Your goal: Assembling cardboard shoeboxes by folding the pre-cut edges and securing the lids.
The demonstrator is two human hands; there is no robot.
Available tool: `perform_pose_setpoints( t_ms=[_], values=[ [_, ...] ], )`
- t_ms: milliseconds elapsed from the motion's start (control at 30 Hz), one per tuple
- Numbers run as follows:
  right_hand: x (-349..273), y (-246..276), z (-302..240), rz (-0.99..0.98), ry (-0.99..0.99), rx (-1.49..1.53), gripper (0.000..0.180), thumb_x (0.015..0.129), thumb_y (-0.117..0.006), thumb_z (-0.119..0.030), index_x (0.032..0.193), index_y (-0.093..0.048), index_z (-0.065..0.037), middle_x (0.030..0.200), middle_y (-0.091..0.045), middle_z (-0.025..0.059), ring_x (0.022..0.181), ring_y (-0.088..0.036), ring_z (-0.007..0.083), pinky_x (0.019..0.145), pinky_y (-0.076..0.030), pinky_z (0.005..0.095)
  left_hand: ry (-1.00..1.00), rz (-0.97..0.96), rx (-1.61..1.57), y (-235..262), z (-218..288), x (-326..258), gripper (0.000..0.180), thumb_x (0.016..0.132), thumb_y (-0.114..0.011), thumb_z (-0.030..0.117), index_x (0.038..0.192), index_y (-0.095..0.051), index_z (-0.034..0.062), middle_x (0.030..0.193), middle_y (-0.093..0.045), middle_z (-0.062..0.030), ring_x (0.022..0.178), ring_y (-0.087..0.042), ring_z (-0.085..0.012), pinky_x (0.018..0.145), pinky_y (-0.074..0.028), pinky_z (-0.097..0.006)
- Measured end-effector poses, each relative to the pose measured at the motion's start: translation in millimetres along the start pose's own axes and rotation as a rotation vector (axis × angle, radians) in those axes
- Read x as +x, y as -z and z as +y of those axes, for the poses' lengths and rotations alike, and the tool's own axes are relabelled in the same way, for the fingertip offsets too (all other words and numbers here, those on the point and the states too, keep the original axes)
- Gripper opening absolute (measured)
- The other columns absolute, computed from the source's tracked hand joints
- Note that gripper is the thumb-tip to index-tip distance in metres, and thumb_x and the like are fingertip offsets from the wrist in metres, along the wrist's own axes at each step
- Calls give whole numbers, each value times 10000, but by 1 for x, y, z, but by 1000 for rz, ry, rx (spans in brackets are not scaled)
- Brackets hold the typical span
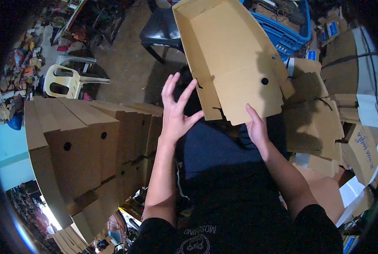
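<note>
Pinching right hand (257, 128): closed on the near edge of the open cardboard box (233, 59), thumb laid over the inner face, other fingers hidden beneath the panel.
Spread left hand (175, 108): wide, with thumb and forefinger curved toward the box's left side wall; hard to tell whether touching or just beside it.
Open cardboard box: held tilted above the lap, far end cut off by the upper edge; marked by a round dark hole (264, 81) in the near panel and crossed by a shadow; underside out of view.
Dark trousers (216, 148): below the box, partly covered by it and too dark for detail.
Black shirt (256, 211): at the lower edge, cut off, with a pale motif.
Box stack (85, 156): standing at left, dotted with round dark holes; deeper rows lost in shade.
Cream plastic chair (72, 80): beyond the stack, legs mostly hidden.
Black chair (161, 27): just left of the box's far end, partly out of frame.
Blue plastic crate (299, 41): behind the box at upper right, cut off at the top, contents hard to make out.
Cardboard pieces (309, 127): heaped at right, overlapping, blurred toward the dark rim.
</note>
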State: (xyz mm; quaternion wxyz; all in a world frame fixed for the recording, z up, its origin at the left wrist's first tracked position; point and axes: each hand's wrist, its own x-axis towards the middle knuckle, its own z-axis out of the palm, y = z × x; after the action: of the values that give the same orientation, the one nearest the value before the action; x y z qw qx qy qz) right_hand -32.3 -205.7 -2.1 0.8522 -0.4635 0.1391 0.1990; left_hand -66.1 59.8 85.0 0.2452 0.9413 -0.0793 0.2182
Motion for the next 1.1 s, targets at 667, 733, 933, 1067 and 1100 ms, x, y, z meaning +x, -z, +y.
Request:
perform_pose_setpoints(
  t_ms=[667, 733, 933, 1067, 1100],
  values=[
    [-111, -12, -27, -628, -470, -526, 625, 1095, -586, -392, 1533, -415, 20, 1410, -612, 174, 1295, -602, 252, 1116, -484, 403, -80, 93, -3, 10, 24, 18, 605, 571, -936, 563, 768, -635, 77, 756, -617, -26, 803, -602, -242, 1038, -441, -486],
    [-112, -12, -76, -805, -461, -757, 647, 1088, -598, -398, 1547, -406, 16, 1462, -586, 197, 1333, -591, 268, 1148, -459, 403, -110, 92, -24, 13, 25, 15, 605, 562, -941, 557, 783, -649, 76, 769, -631, -22, 808, -606, -238, 1015, -441, -466],
    [-79, 28, -242, -894, -336, -1108, 514, 963, -771, -193, 1430, -617, -42, 1324, -718, 151, 1217, -695, 260, 1075, -532, 398, -123, 46, -110, 16, 21, 3, 628, 527, -950, 574, 710, -593, 91, 717, -580, -16, 778, -567, -231, 956, -419, -432],
    [-24, -13, -262, -456, 729, -1634, 612, 834, -821, -76, 1414, -628, -100, 1475, -614, 118, 1350, -589, 311, 1149, -477, 435, -145, 39, -140, 19, 21, 1, 619, 517, -962, 559, 699, -597, 93, 703, -569, -16, 754, -567, -233, 944, -418, -425],
    [-2, -17, -258, -576, 958, -1737, 678, 796, -851, -105, 1431, -618, -139, 1560, -549, 92, 1430, -520, 325, 1174, -454, 449, -122, 24, -163, 20, 23, -1, 613, 513, -969, 548, 699, -604, 92, 699, -566, -15, 745, -570, -233, 944, -419, -422]
  ],
)
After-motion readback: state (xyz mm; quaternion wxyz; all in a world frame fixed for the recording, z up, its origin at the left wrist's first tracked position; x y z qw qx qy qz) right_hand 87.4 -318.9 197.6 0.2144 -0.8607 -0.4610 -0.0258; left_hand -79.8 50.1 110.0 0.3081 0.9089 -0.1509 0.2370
